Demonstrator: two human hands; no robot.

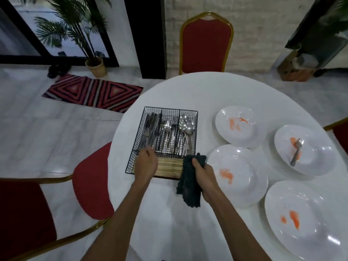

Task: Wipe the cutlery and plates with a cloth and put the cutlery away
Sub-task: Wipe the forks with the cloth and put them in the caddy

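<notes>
A black wire cutlery basket (195, 117) stands on the white round table (188, 91). It holds knives (151, 127) on the left, forks (168, 134) in the middle and spoons (186, 127) on the right. My left hand (146, 163) reaches into the knife compartment, fingers closed on a knife handle. My right hand (202, 176) grips a dark cloth (188, 187) just in front of the basket. Several white plates with orange smears lie to the right. The far right plate (320, 159) has a fork (296, 152) lying in it.
A bundle of wooden sticks (169, 166) fills the basket's front compartment. Red chairs with gold frames stand behind the table (206, 46) and at my left (92, 181). A striped rug (92, 92) and a potted palm (95, 66) are on the floor at left.
</notes>
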